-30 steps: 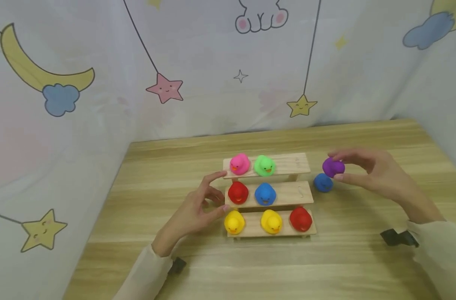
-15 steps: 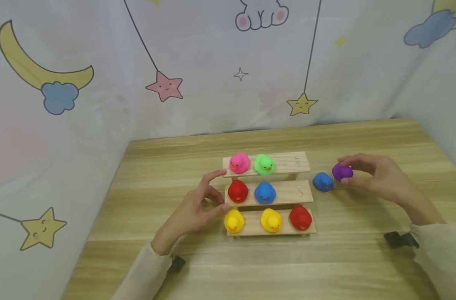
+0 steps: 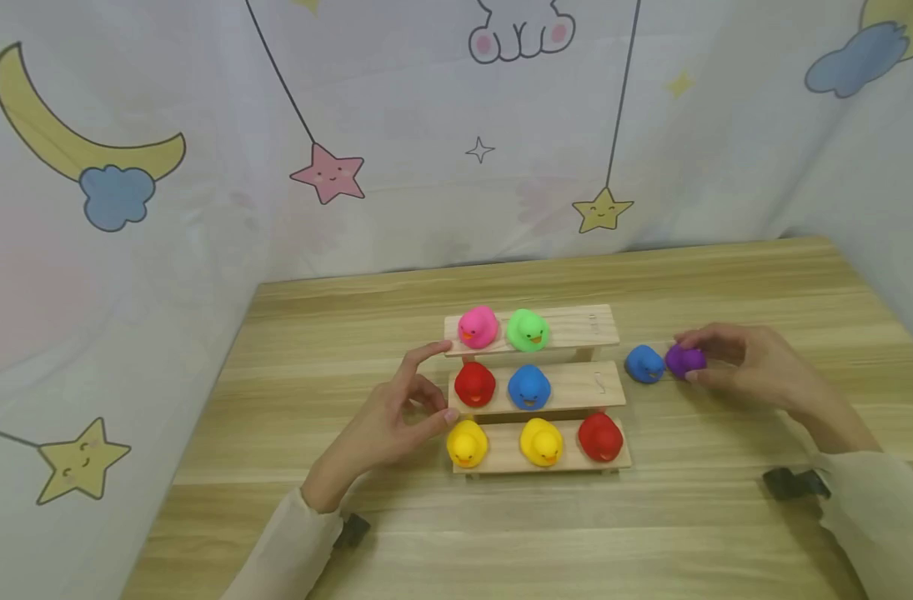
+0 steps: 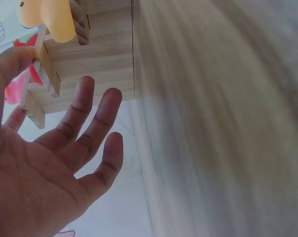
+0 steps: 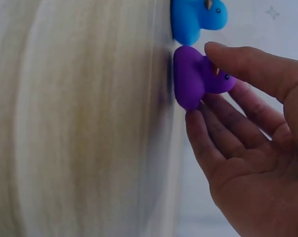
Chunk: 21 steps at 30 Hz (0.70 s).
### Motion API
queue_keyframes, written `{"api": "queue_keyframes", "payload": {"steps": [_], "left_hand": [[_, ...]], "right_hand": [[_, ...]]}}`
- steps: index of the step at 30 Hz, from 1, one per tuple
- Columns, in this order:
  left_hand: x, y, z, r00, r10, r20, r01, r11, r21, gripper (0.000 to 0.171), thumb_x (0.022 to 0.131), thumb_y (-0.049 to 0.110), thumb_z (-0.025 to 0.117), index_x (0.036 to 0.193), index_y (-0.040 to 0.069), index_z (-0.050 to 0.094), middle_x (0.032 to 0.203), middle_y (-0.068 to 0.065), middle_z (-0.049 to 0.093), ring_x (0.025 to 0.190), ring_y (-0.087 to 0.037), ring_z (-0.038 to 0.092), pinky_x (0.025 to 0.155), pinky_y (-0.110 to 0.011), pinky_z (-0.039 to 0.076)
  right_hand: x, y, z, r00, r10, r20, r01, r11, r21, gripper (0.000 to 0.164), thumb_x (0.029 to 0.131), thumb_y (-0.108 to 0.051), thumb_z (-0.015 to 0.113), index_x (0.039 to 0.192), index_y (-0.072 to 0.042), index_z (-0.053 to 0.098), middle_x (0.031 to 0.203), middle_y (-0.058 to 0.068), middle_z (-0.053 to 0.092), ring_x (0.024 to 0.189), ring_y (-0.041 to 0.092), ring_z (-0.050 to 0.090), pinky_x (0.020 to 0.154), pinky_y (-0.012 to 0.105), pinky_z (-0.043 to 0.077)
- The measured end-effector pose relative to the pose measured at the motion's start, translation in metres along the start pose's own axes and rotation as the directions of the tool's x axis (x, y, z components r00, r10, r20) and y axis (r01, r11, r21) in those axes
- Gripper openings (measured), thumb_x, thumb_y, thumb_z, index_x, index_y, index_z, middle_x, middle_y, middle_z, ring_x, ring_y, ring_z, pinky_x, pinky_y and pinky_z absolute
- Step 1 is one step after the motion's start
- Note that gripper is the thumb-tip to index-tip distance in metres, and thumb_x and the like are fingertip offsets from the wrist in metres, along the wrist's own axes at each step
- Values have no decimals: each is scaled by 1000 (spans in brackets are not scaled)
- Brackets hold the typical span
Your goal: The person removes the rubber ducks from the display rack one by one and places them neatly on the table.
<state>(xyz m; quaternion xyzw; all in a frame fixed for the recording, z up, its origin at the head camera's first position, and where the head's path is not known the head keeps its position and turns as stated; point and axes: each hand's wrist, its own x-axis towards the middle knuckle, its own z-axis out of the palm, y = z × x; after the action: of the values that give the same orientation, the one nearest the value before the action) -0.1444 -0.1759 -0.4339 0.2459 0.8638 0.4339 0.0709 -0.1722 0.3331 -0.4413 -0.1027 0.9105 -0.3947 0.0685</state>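
Observation:
My right hand point(image 3: 752, 367) holds a purple rubber duck point(image 3: 684, 361) between thumb and fingers, low at the tabletop. In the right wrist view the thumb lies at the head of this duck point(image 5: 196, 79), with the fingers on its other side. Just left of it stands a loose blue rubber duck point(image 3: 644, 364). My left hand point(image 3: 384, 421) rests its index fingertip and thumb against the left end of a three-step wooden stand point(image 3: 584, 329). In the left wrist view the other fingers of that hand point(image 4: 50, 163) are spread, slightly bent and hold nothing.
A pink duck point(image 3: 478, 327) and a green duck point(image 3: 528, 331) sit on the top step. The middle step bears a red duck point(image 3: 474, 384) and a blue one. Two yellow ducks and a red duck point(image 3: 600, 437) line the bottom step. A printed curtain point(image 3: 426, 100) hangs behind the table.
My right hand has moved the purple duck rightward and down to the tabletop, beside the loose blue duck. The blue duck has turned a little. My left hand stays at the stand.

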Motion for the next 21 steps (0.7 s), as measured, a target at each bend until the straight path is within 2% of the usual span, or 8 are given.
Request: {"api": "queue_keyframes", "payload": {"steps": [2, 4, 9, 13, 18, 20, 21], "left_hand": [[-1, 0, 0, 1000, 3, 3, -3, 1000, -1, 86, 97, 20, 81, 163, 38, 30, 95, 4, 74, 88, -9, 72, 88, -45, 62], [-1, 0, 0, 1000, 4, 5, -4, 1000, 0, 86, 97, 20, 81, 163, 38, 30, 95, 4, 74, 88, -10, 72, 88, -45, 63], [-2, 0, -1, 1000, -5, 9, 5, 1000, -3, 86, 97, 20, 81, 163, 38, 29, 95, 3, 75, 89, -10, 72, 88, -45, 63], [-3, 0, -1, 1000, -7, 8, 7, 1000, 4, 86, 97, 20, 81, 163, 37, 29, 95, 4, 75, 89, -10, 72, 89, -45, 62], [-2, 0, -1, 1000, -11, 9, 11, 1000, 15, 87, 97, 20, 81, 164, 38, 28, 95, 4, 75, 88, -9, 72, 88, -45, 62], [-2, 1, -1, 1000, -18, 13, 18, 1000, 12, 87, 97, 22, 80, 164, 39, 28, 95, 4, 75, 89, -9, 72, 89, -46, 62], [-2, 1, 0, 1000, -21, 15, 21, 1000, 11, 87, 98, 22, 80, 164, 40, 28, 95, 4, 75, 89, -8, 71, 89, -46, 62]], "right_hand": [[0, 3, 1, 1000, -20, 3, 20, 1000, 21, 38, 92, -16, 86, 127, -12, 75, 135, -7, 75, 111, -26, 55, 94, 0, 44], [0, 5, 3, 1000, -21, 6, 20, 999, 33, 38, 92, -14, 86, 128, -11, 74, 133, -12, 75, 112, -25, 56, 94, 1, 45], [0, 7, 4, 1000, -19, 17, 18, 998, 52, 43, 93, -13, 84, 134, -10, 71, 132, -15, 74, 112, -25, 56, 93, 1, 46], [0, 6, 5, 999, -31, 21, 29, 996, 79, 43, 94, -12, 84, 135, -9, 71, 127, -27, 69, 113, -24, 57, 94, 1, 47], [0, 5, 6, 1000, -27, 15, 26, 997, 71, 44, 93, -12, 84, 135, -9, 71, 124, -35, 64, 112, -25, 57, 94, 1, 46], [0, 5, 6, 1000, -23, 8, 23, 998, 61, 44, 93, -12, 84, 135, -9, 71, 124, -36, 64, 111, -25, 56, 93, 0, 45], [0, 5, 6, 1000, -23, 4, 22, 998, 57, 44, 93, -12, 84, 135, -9, 71, 125, -32, 66, 111, -25, 56, 93, 0, 45]]}}
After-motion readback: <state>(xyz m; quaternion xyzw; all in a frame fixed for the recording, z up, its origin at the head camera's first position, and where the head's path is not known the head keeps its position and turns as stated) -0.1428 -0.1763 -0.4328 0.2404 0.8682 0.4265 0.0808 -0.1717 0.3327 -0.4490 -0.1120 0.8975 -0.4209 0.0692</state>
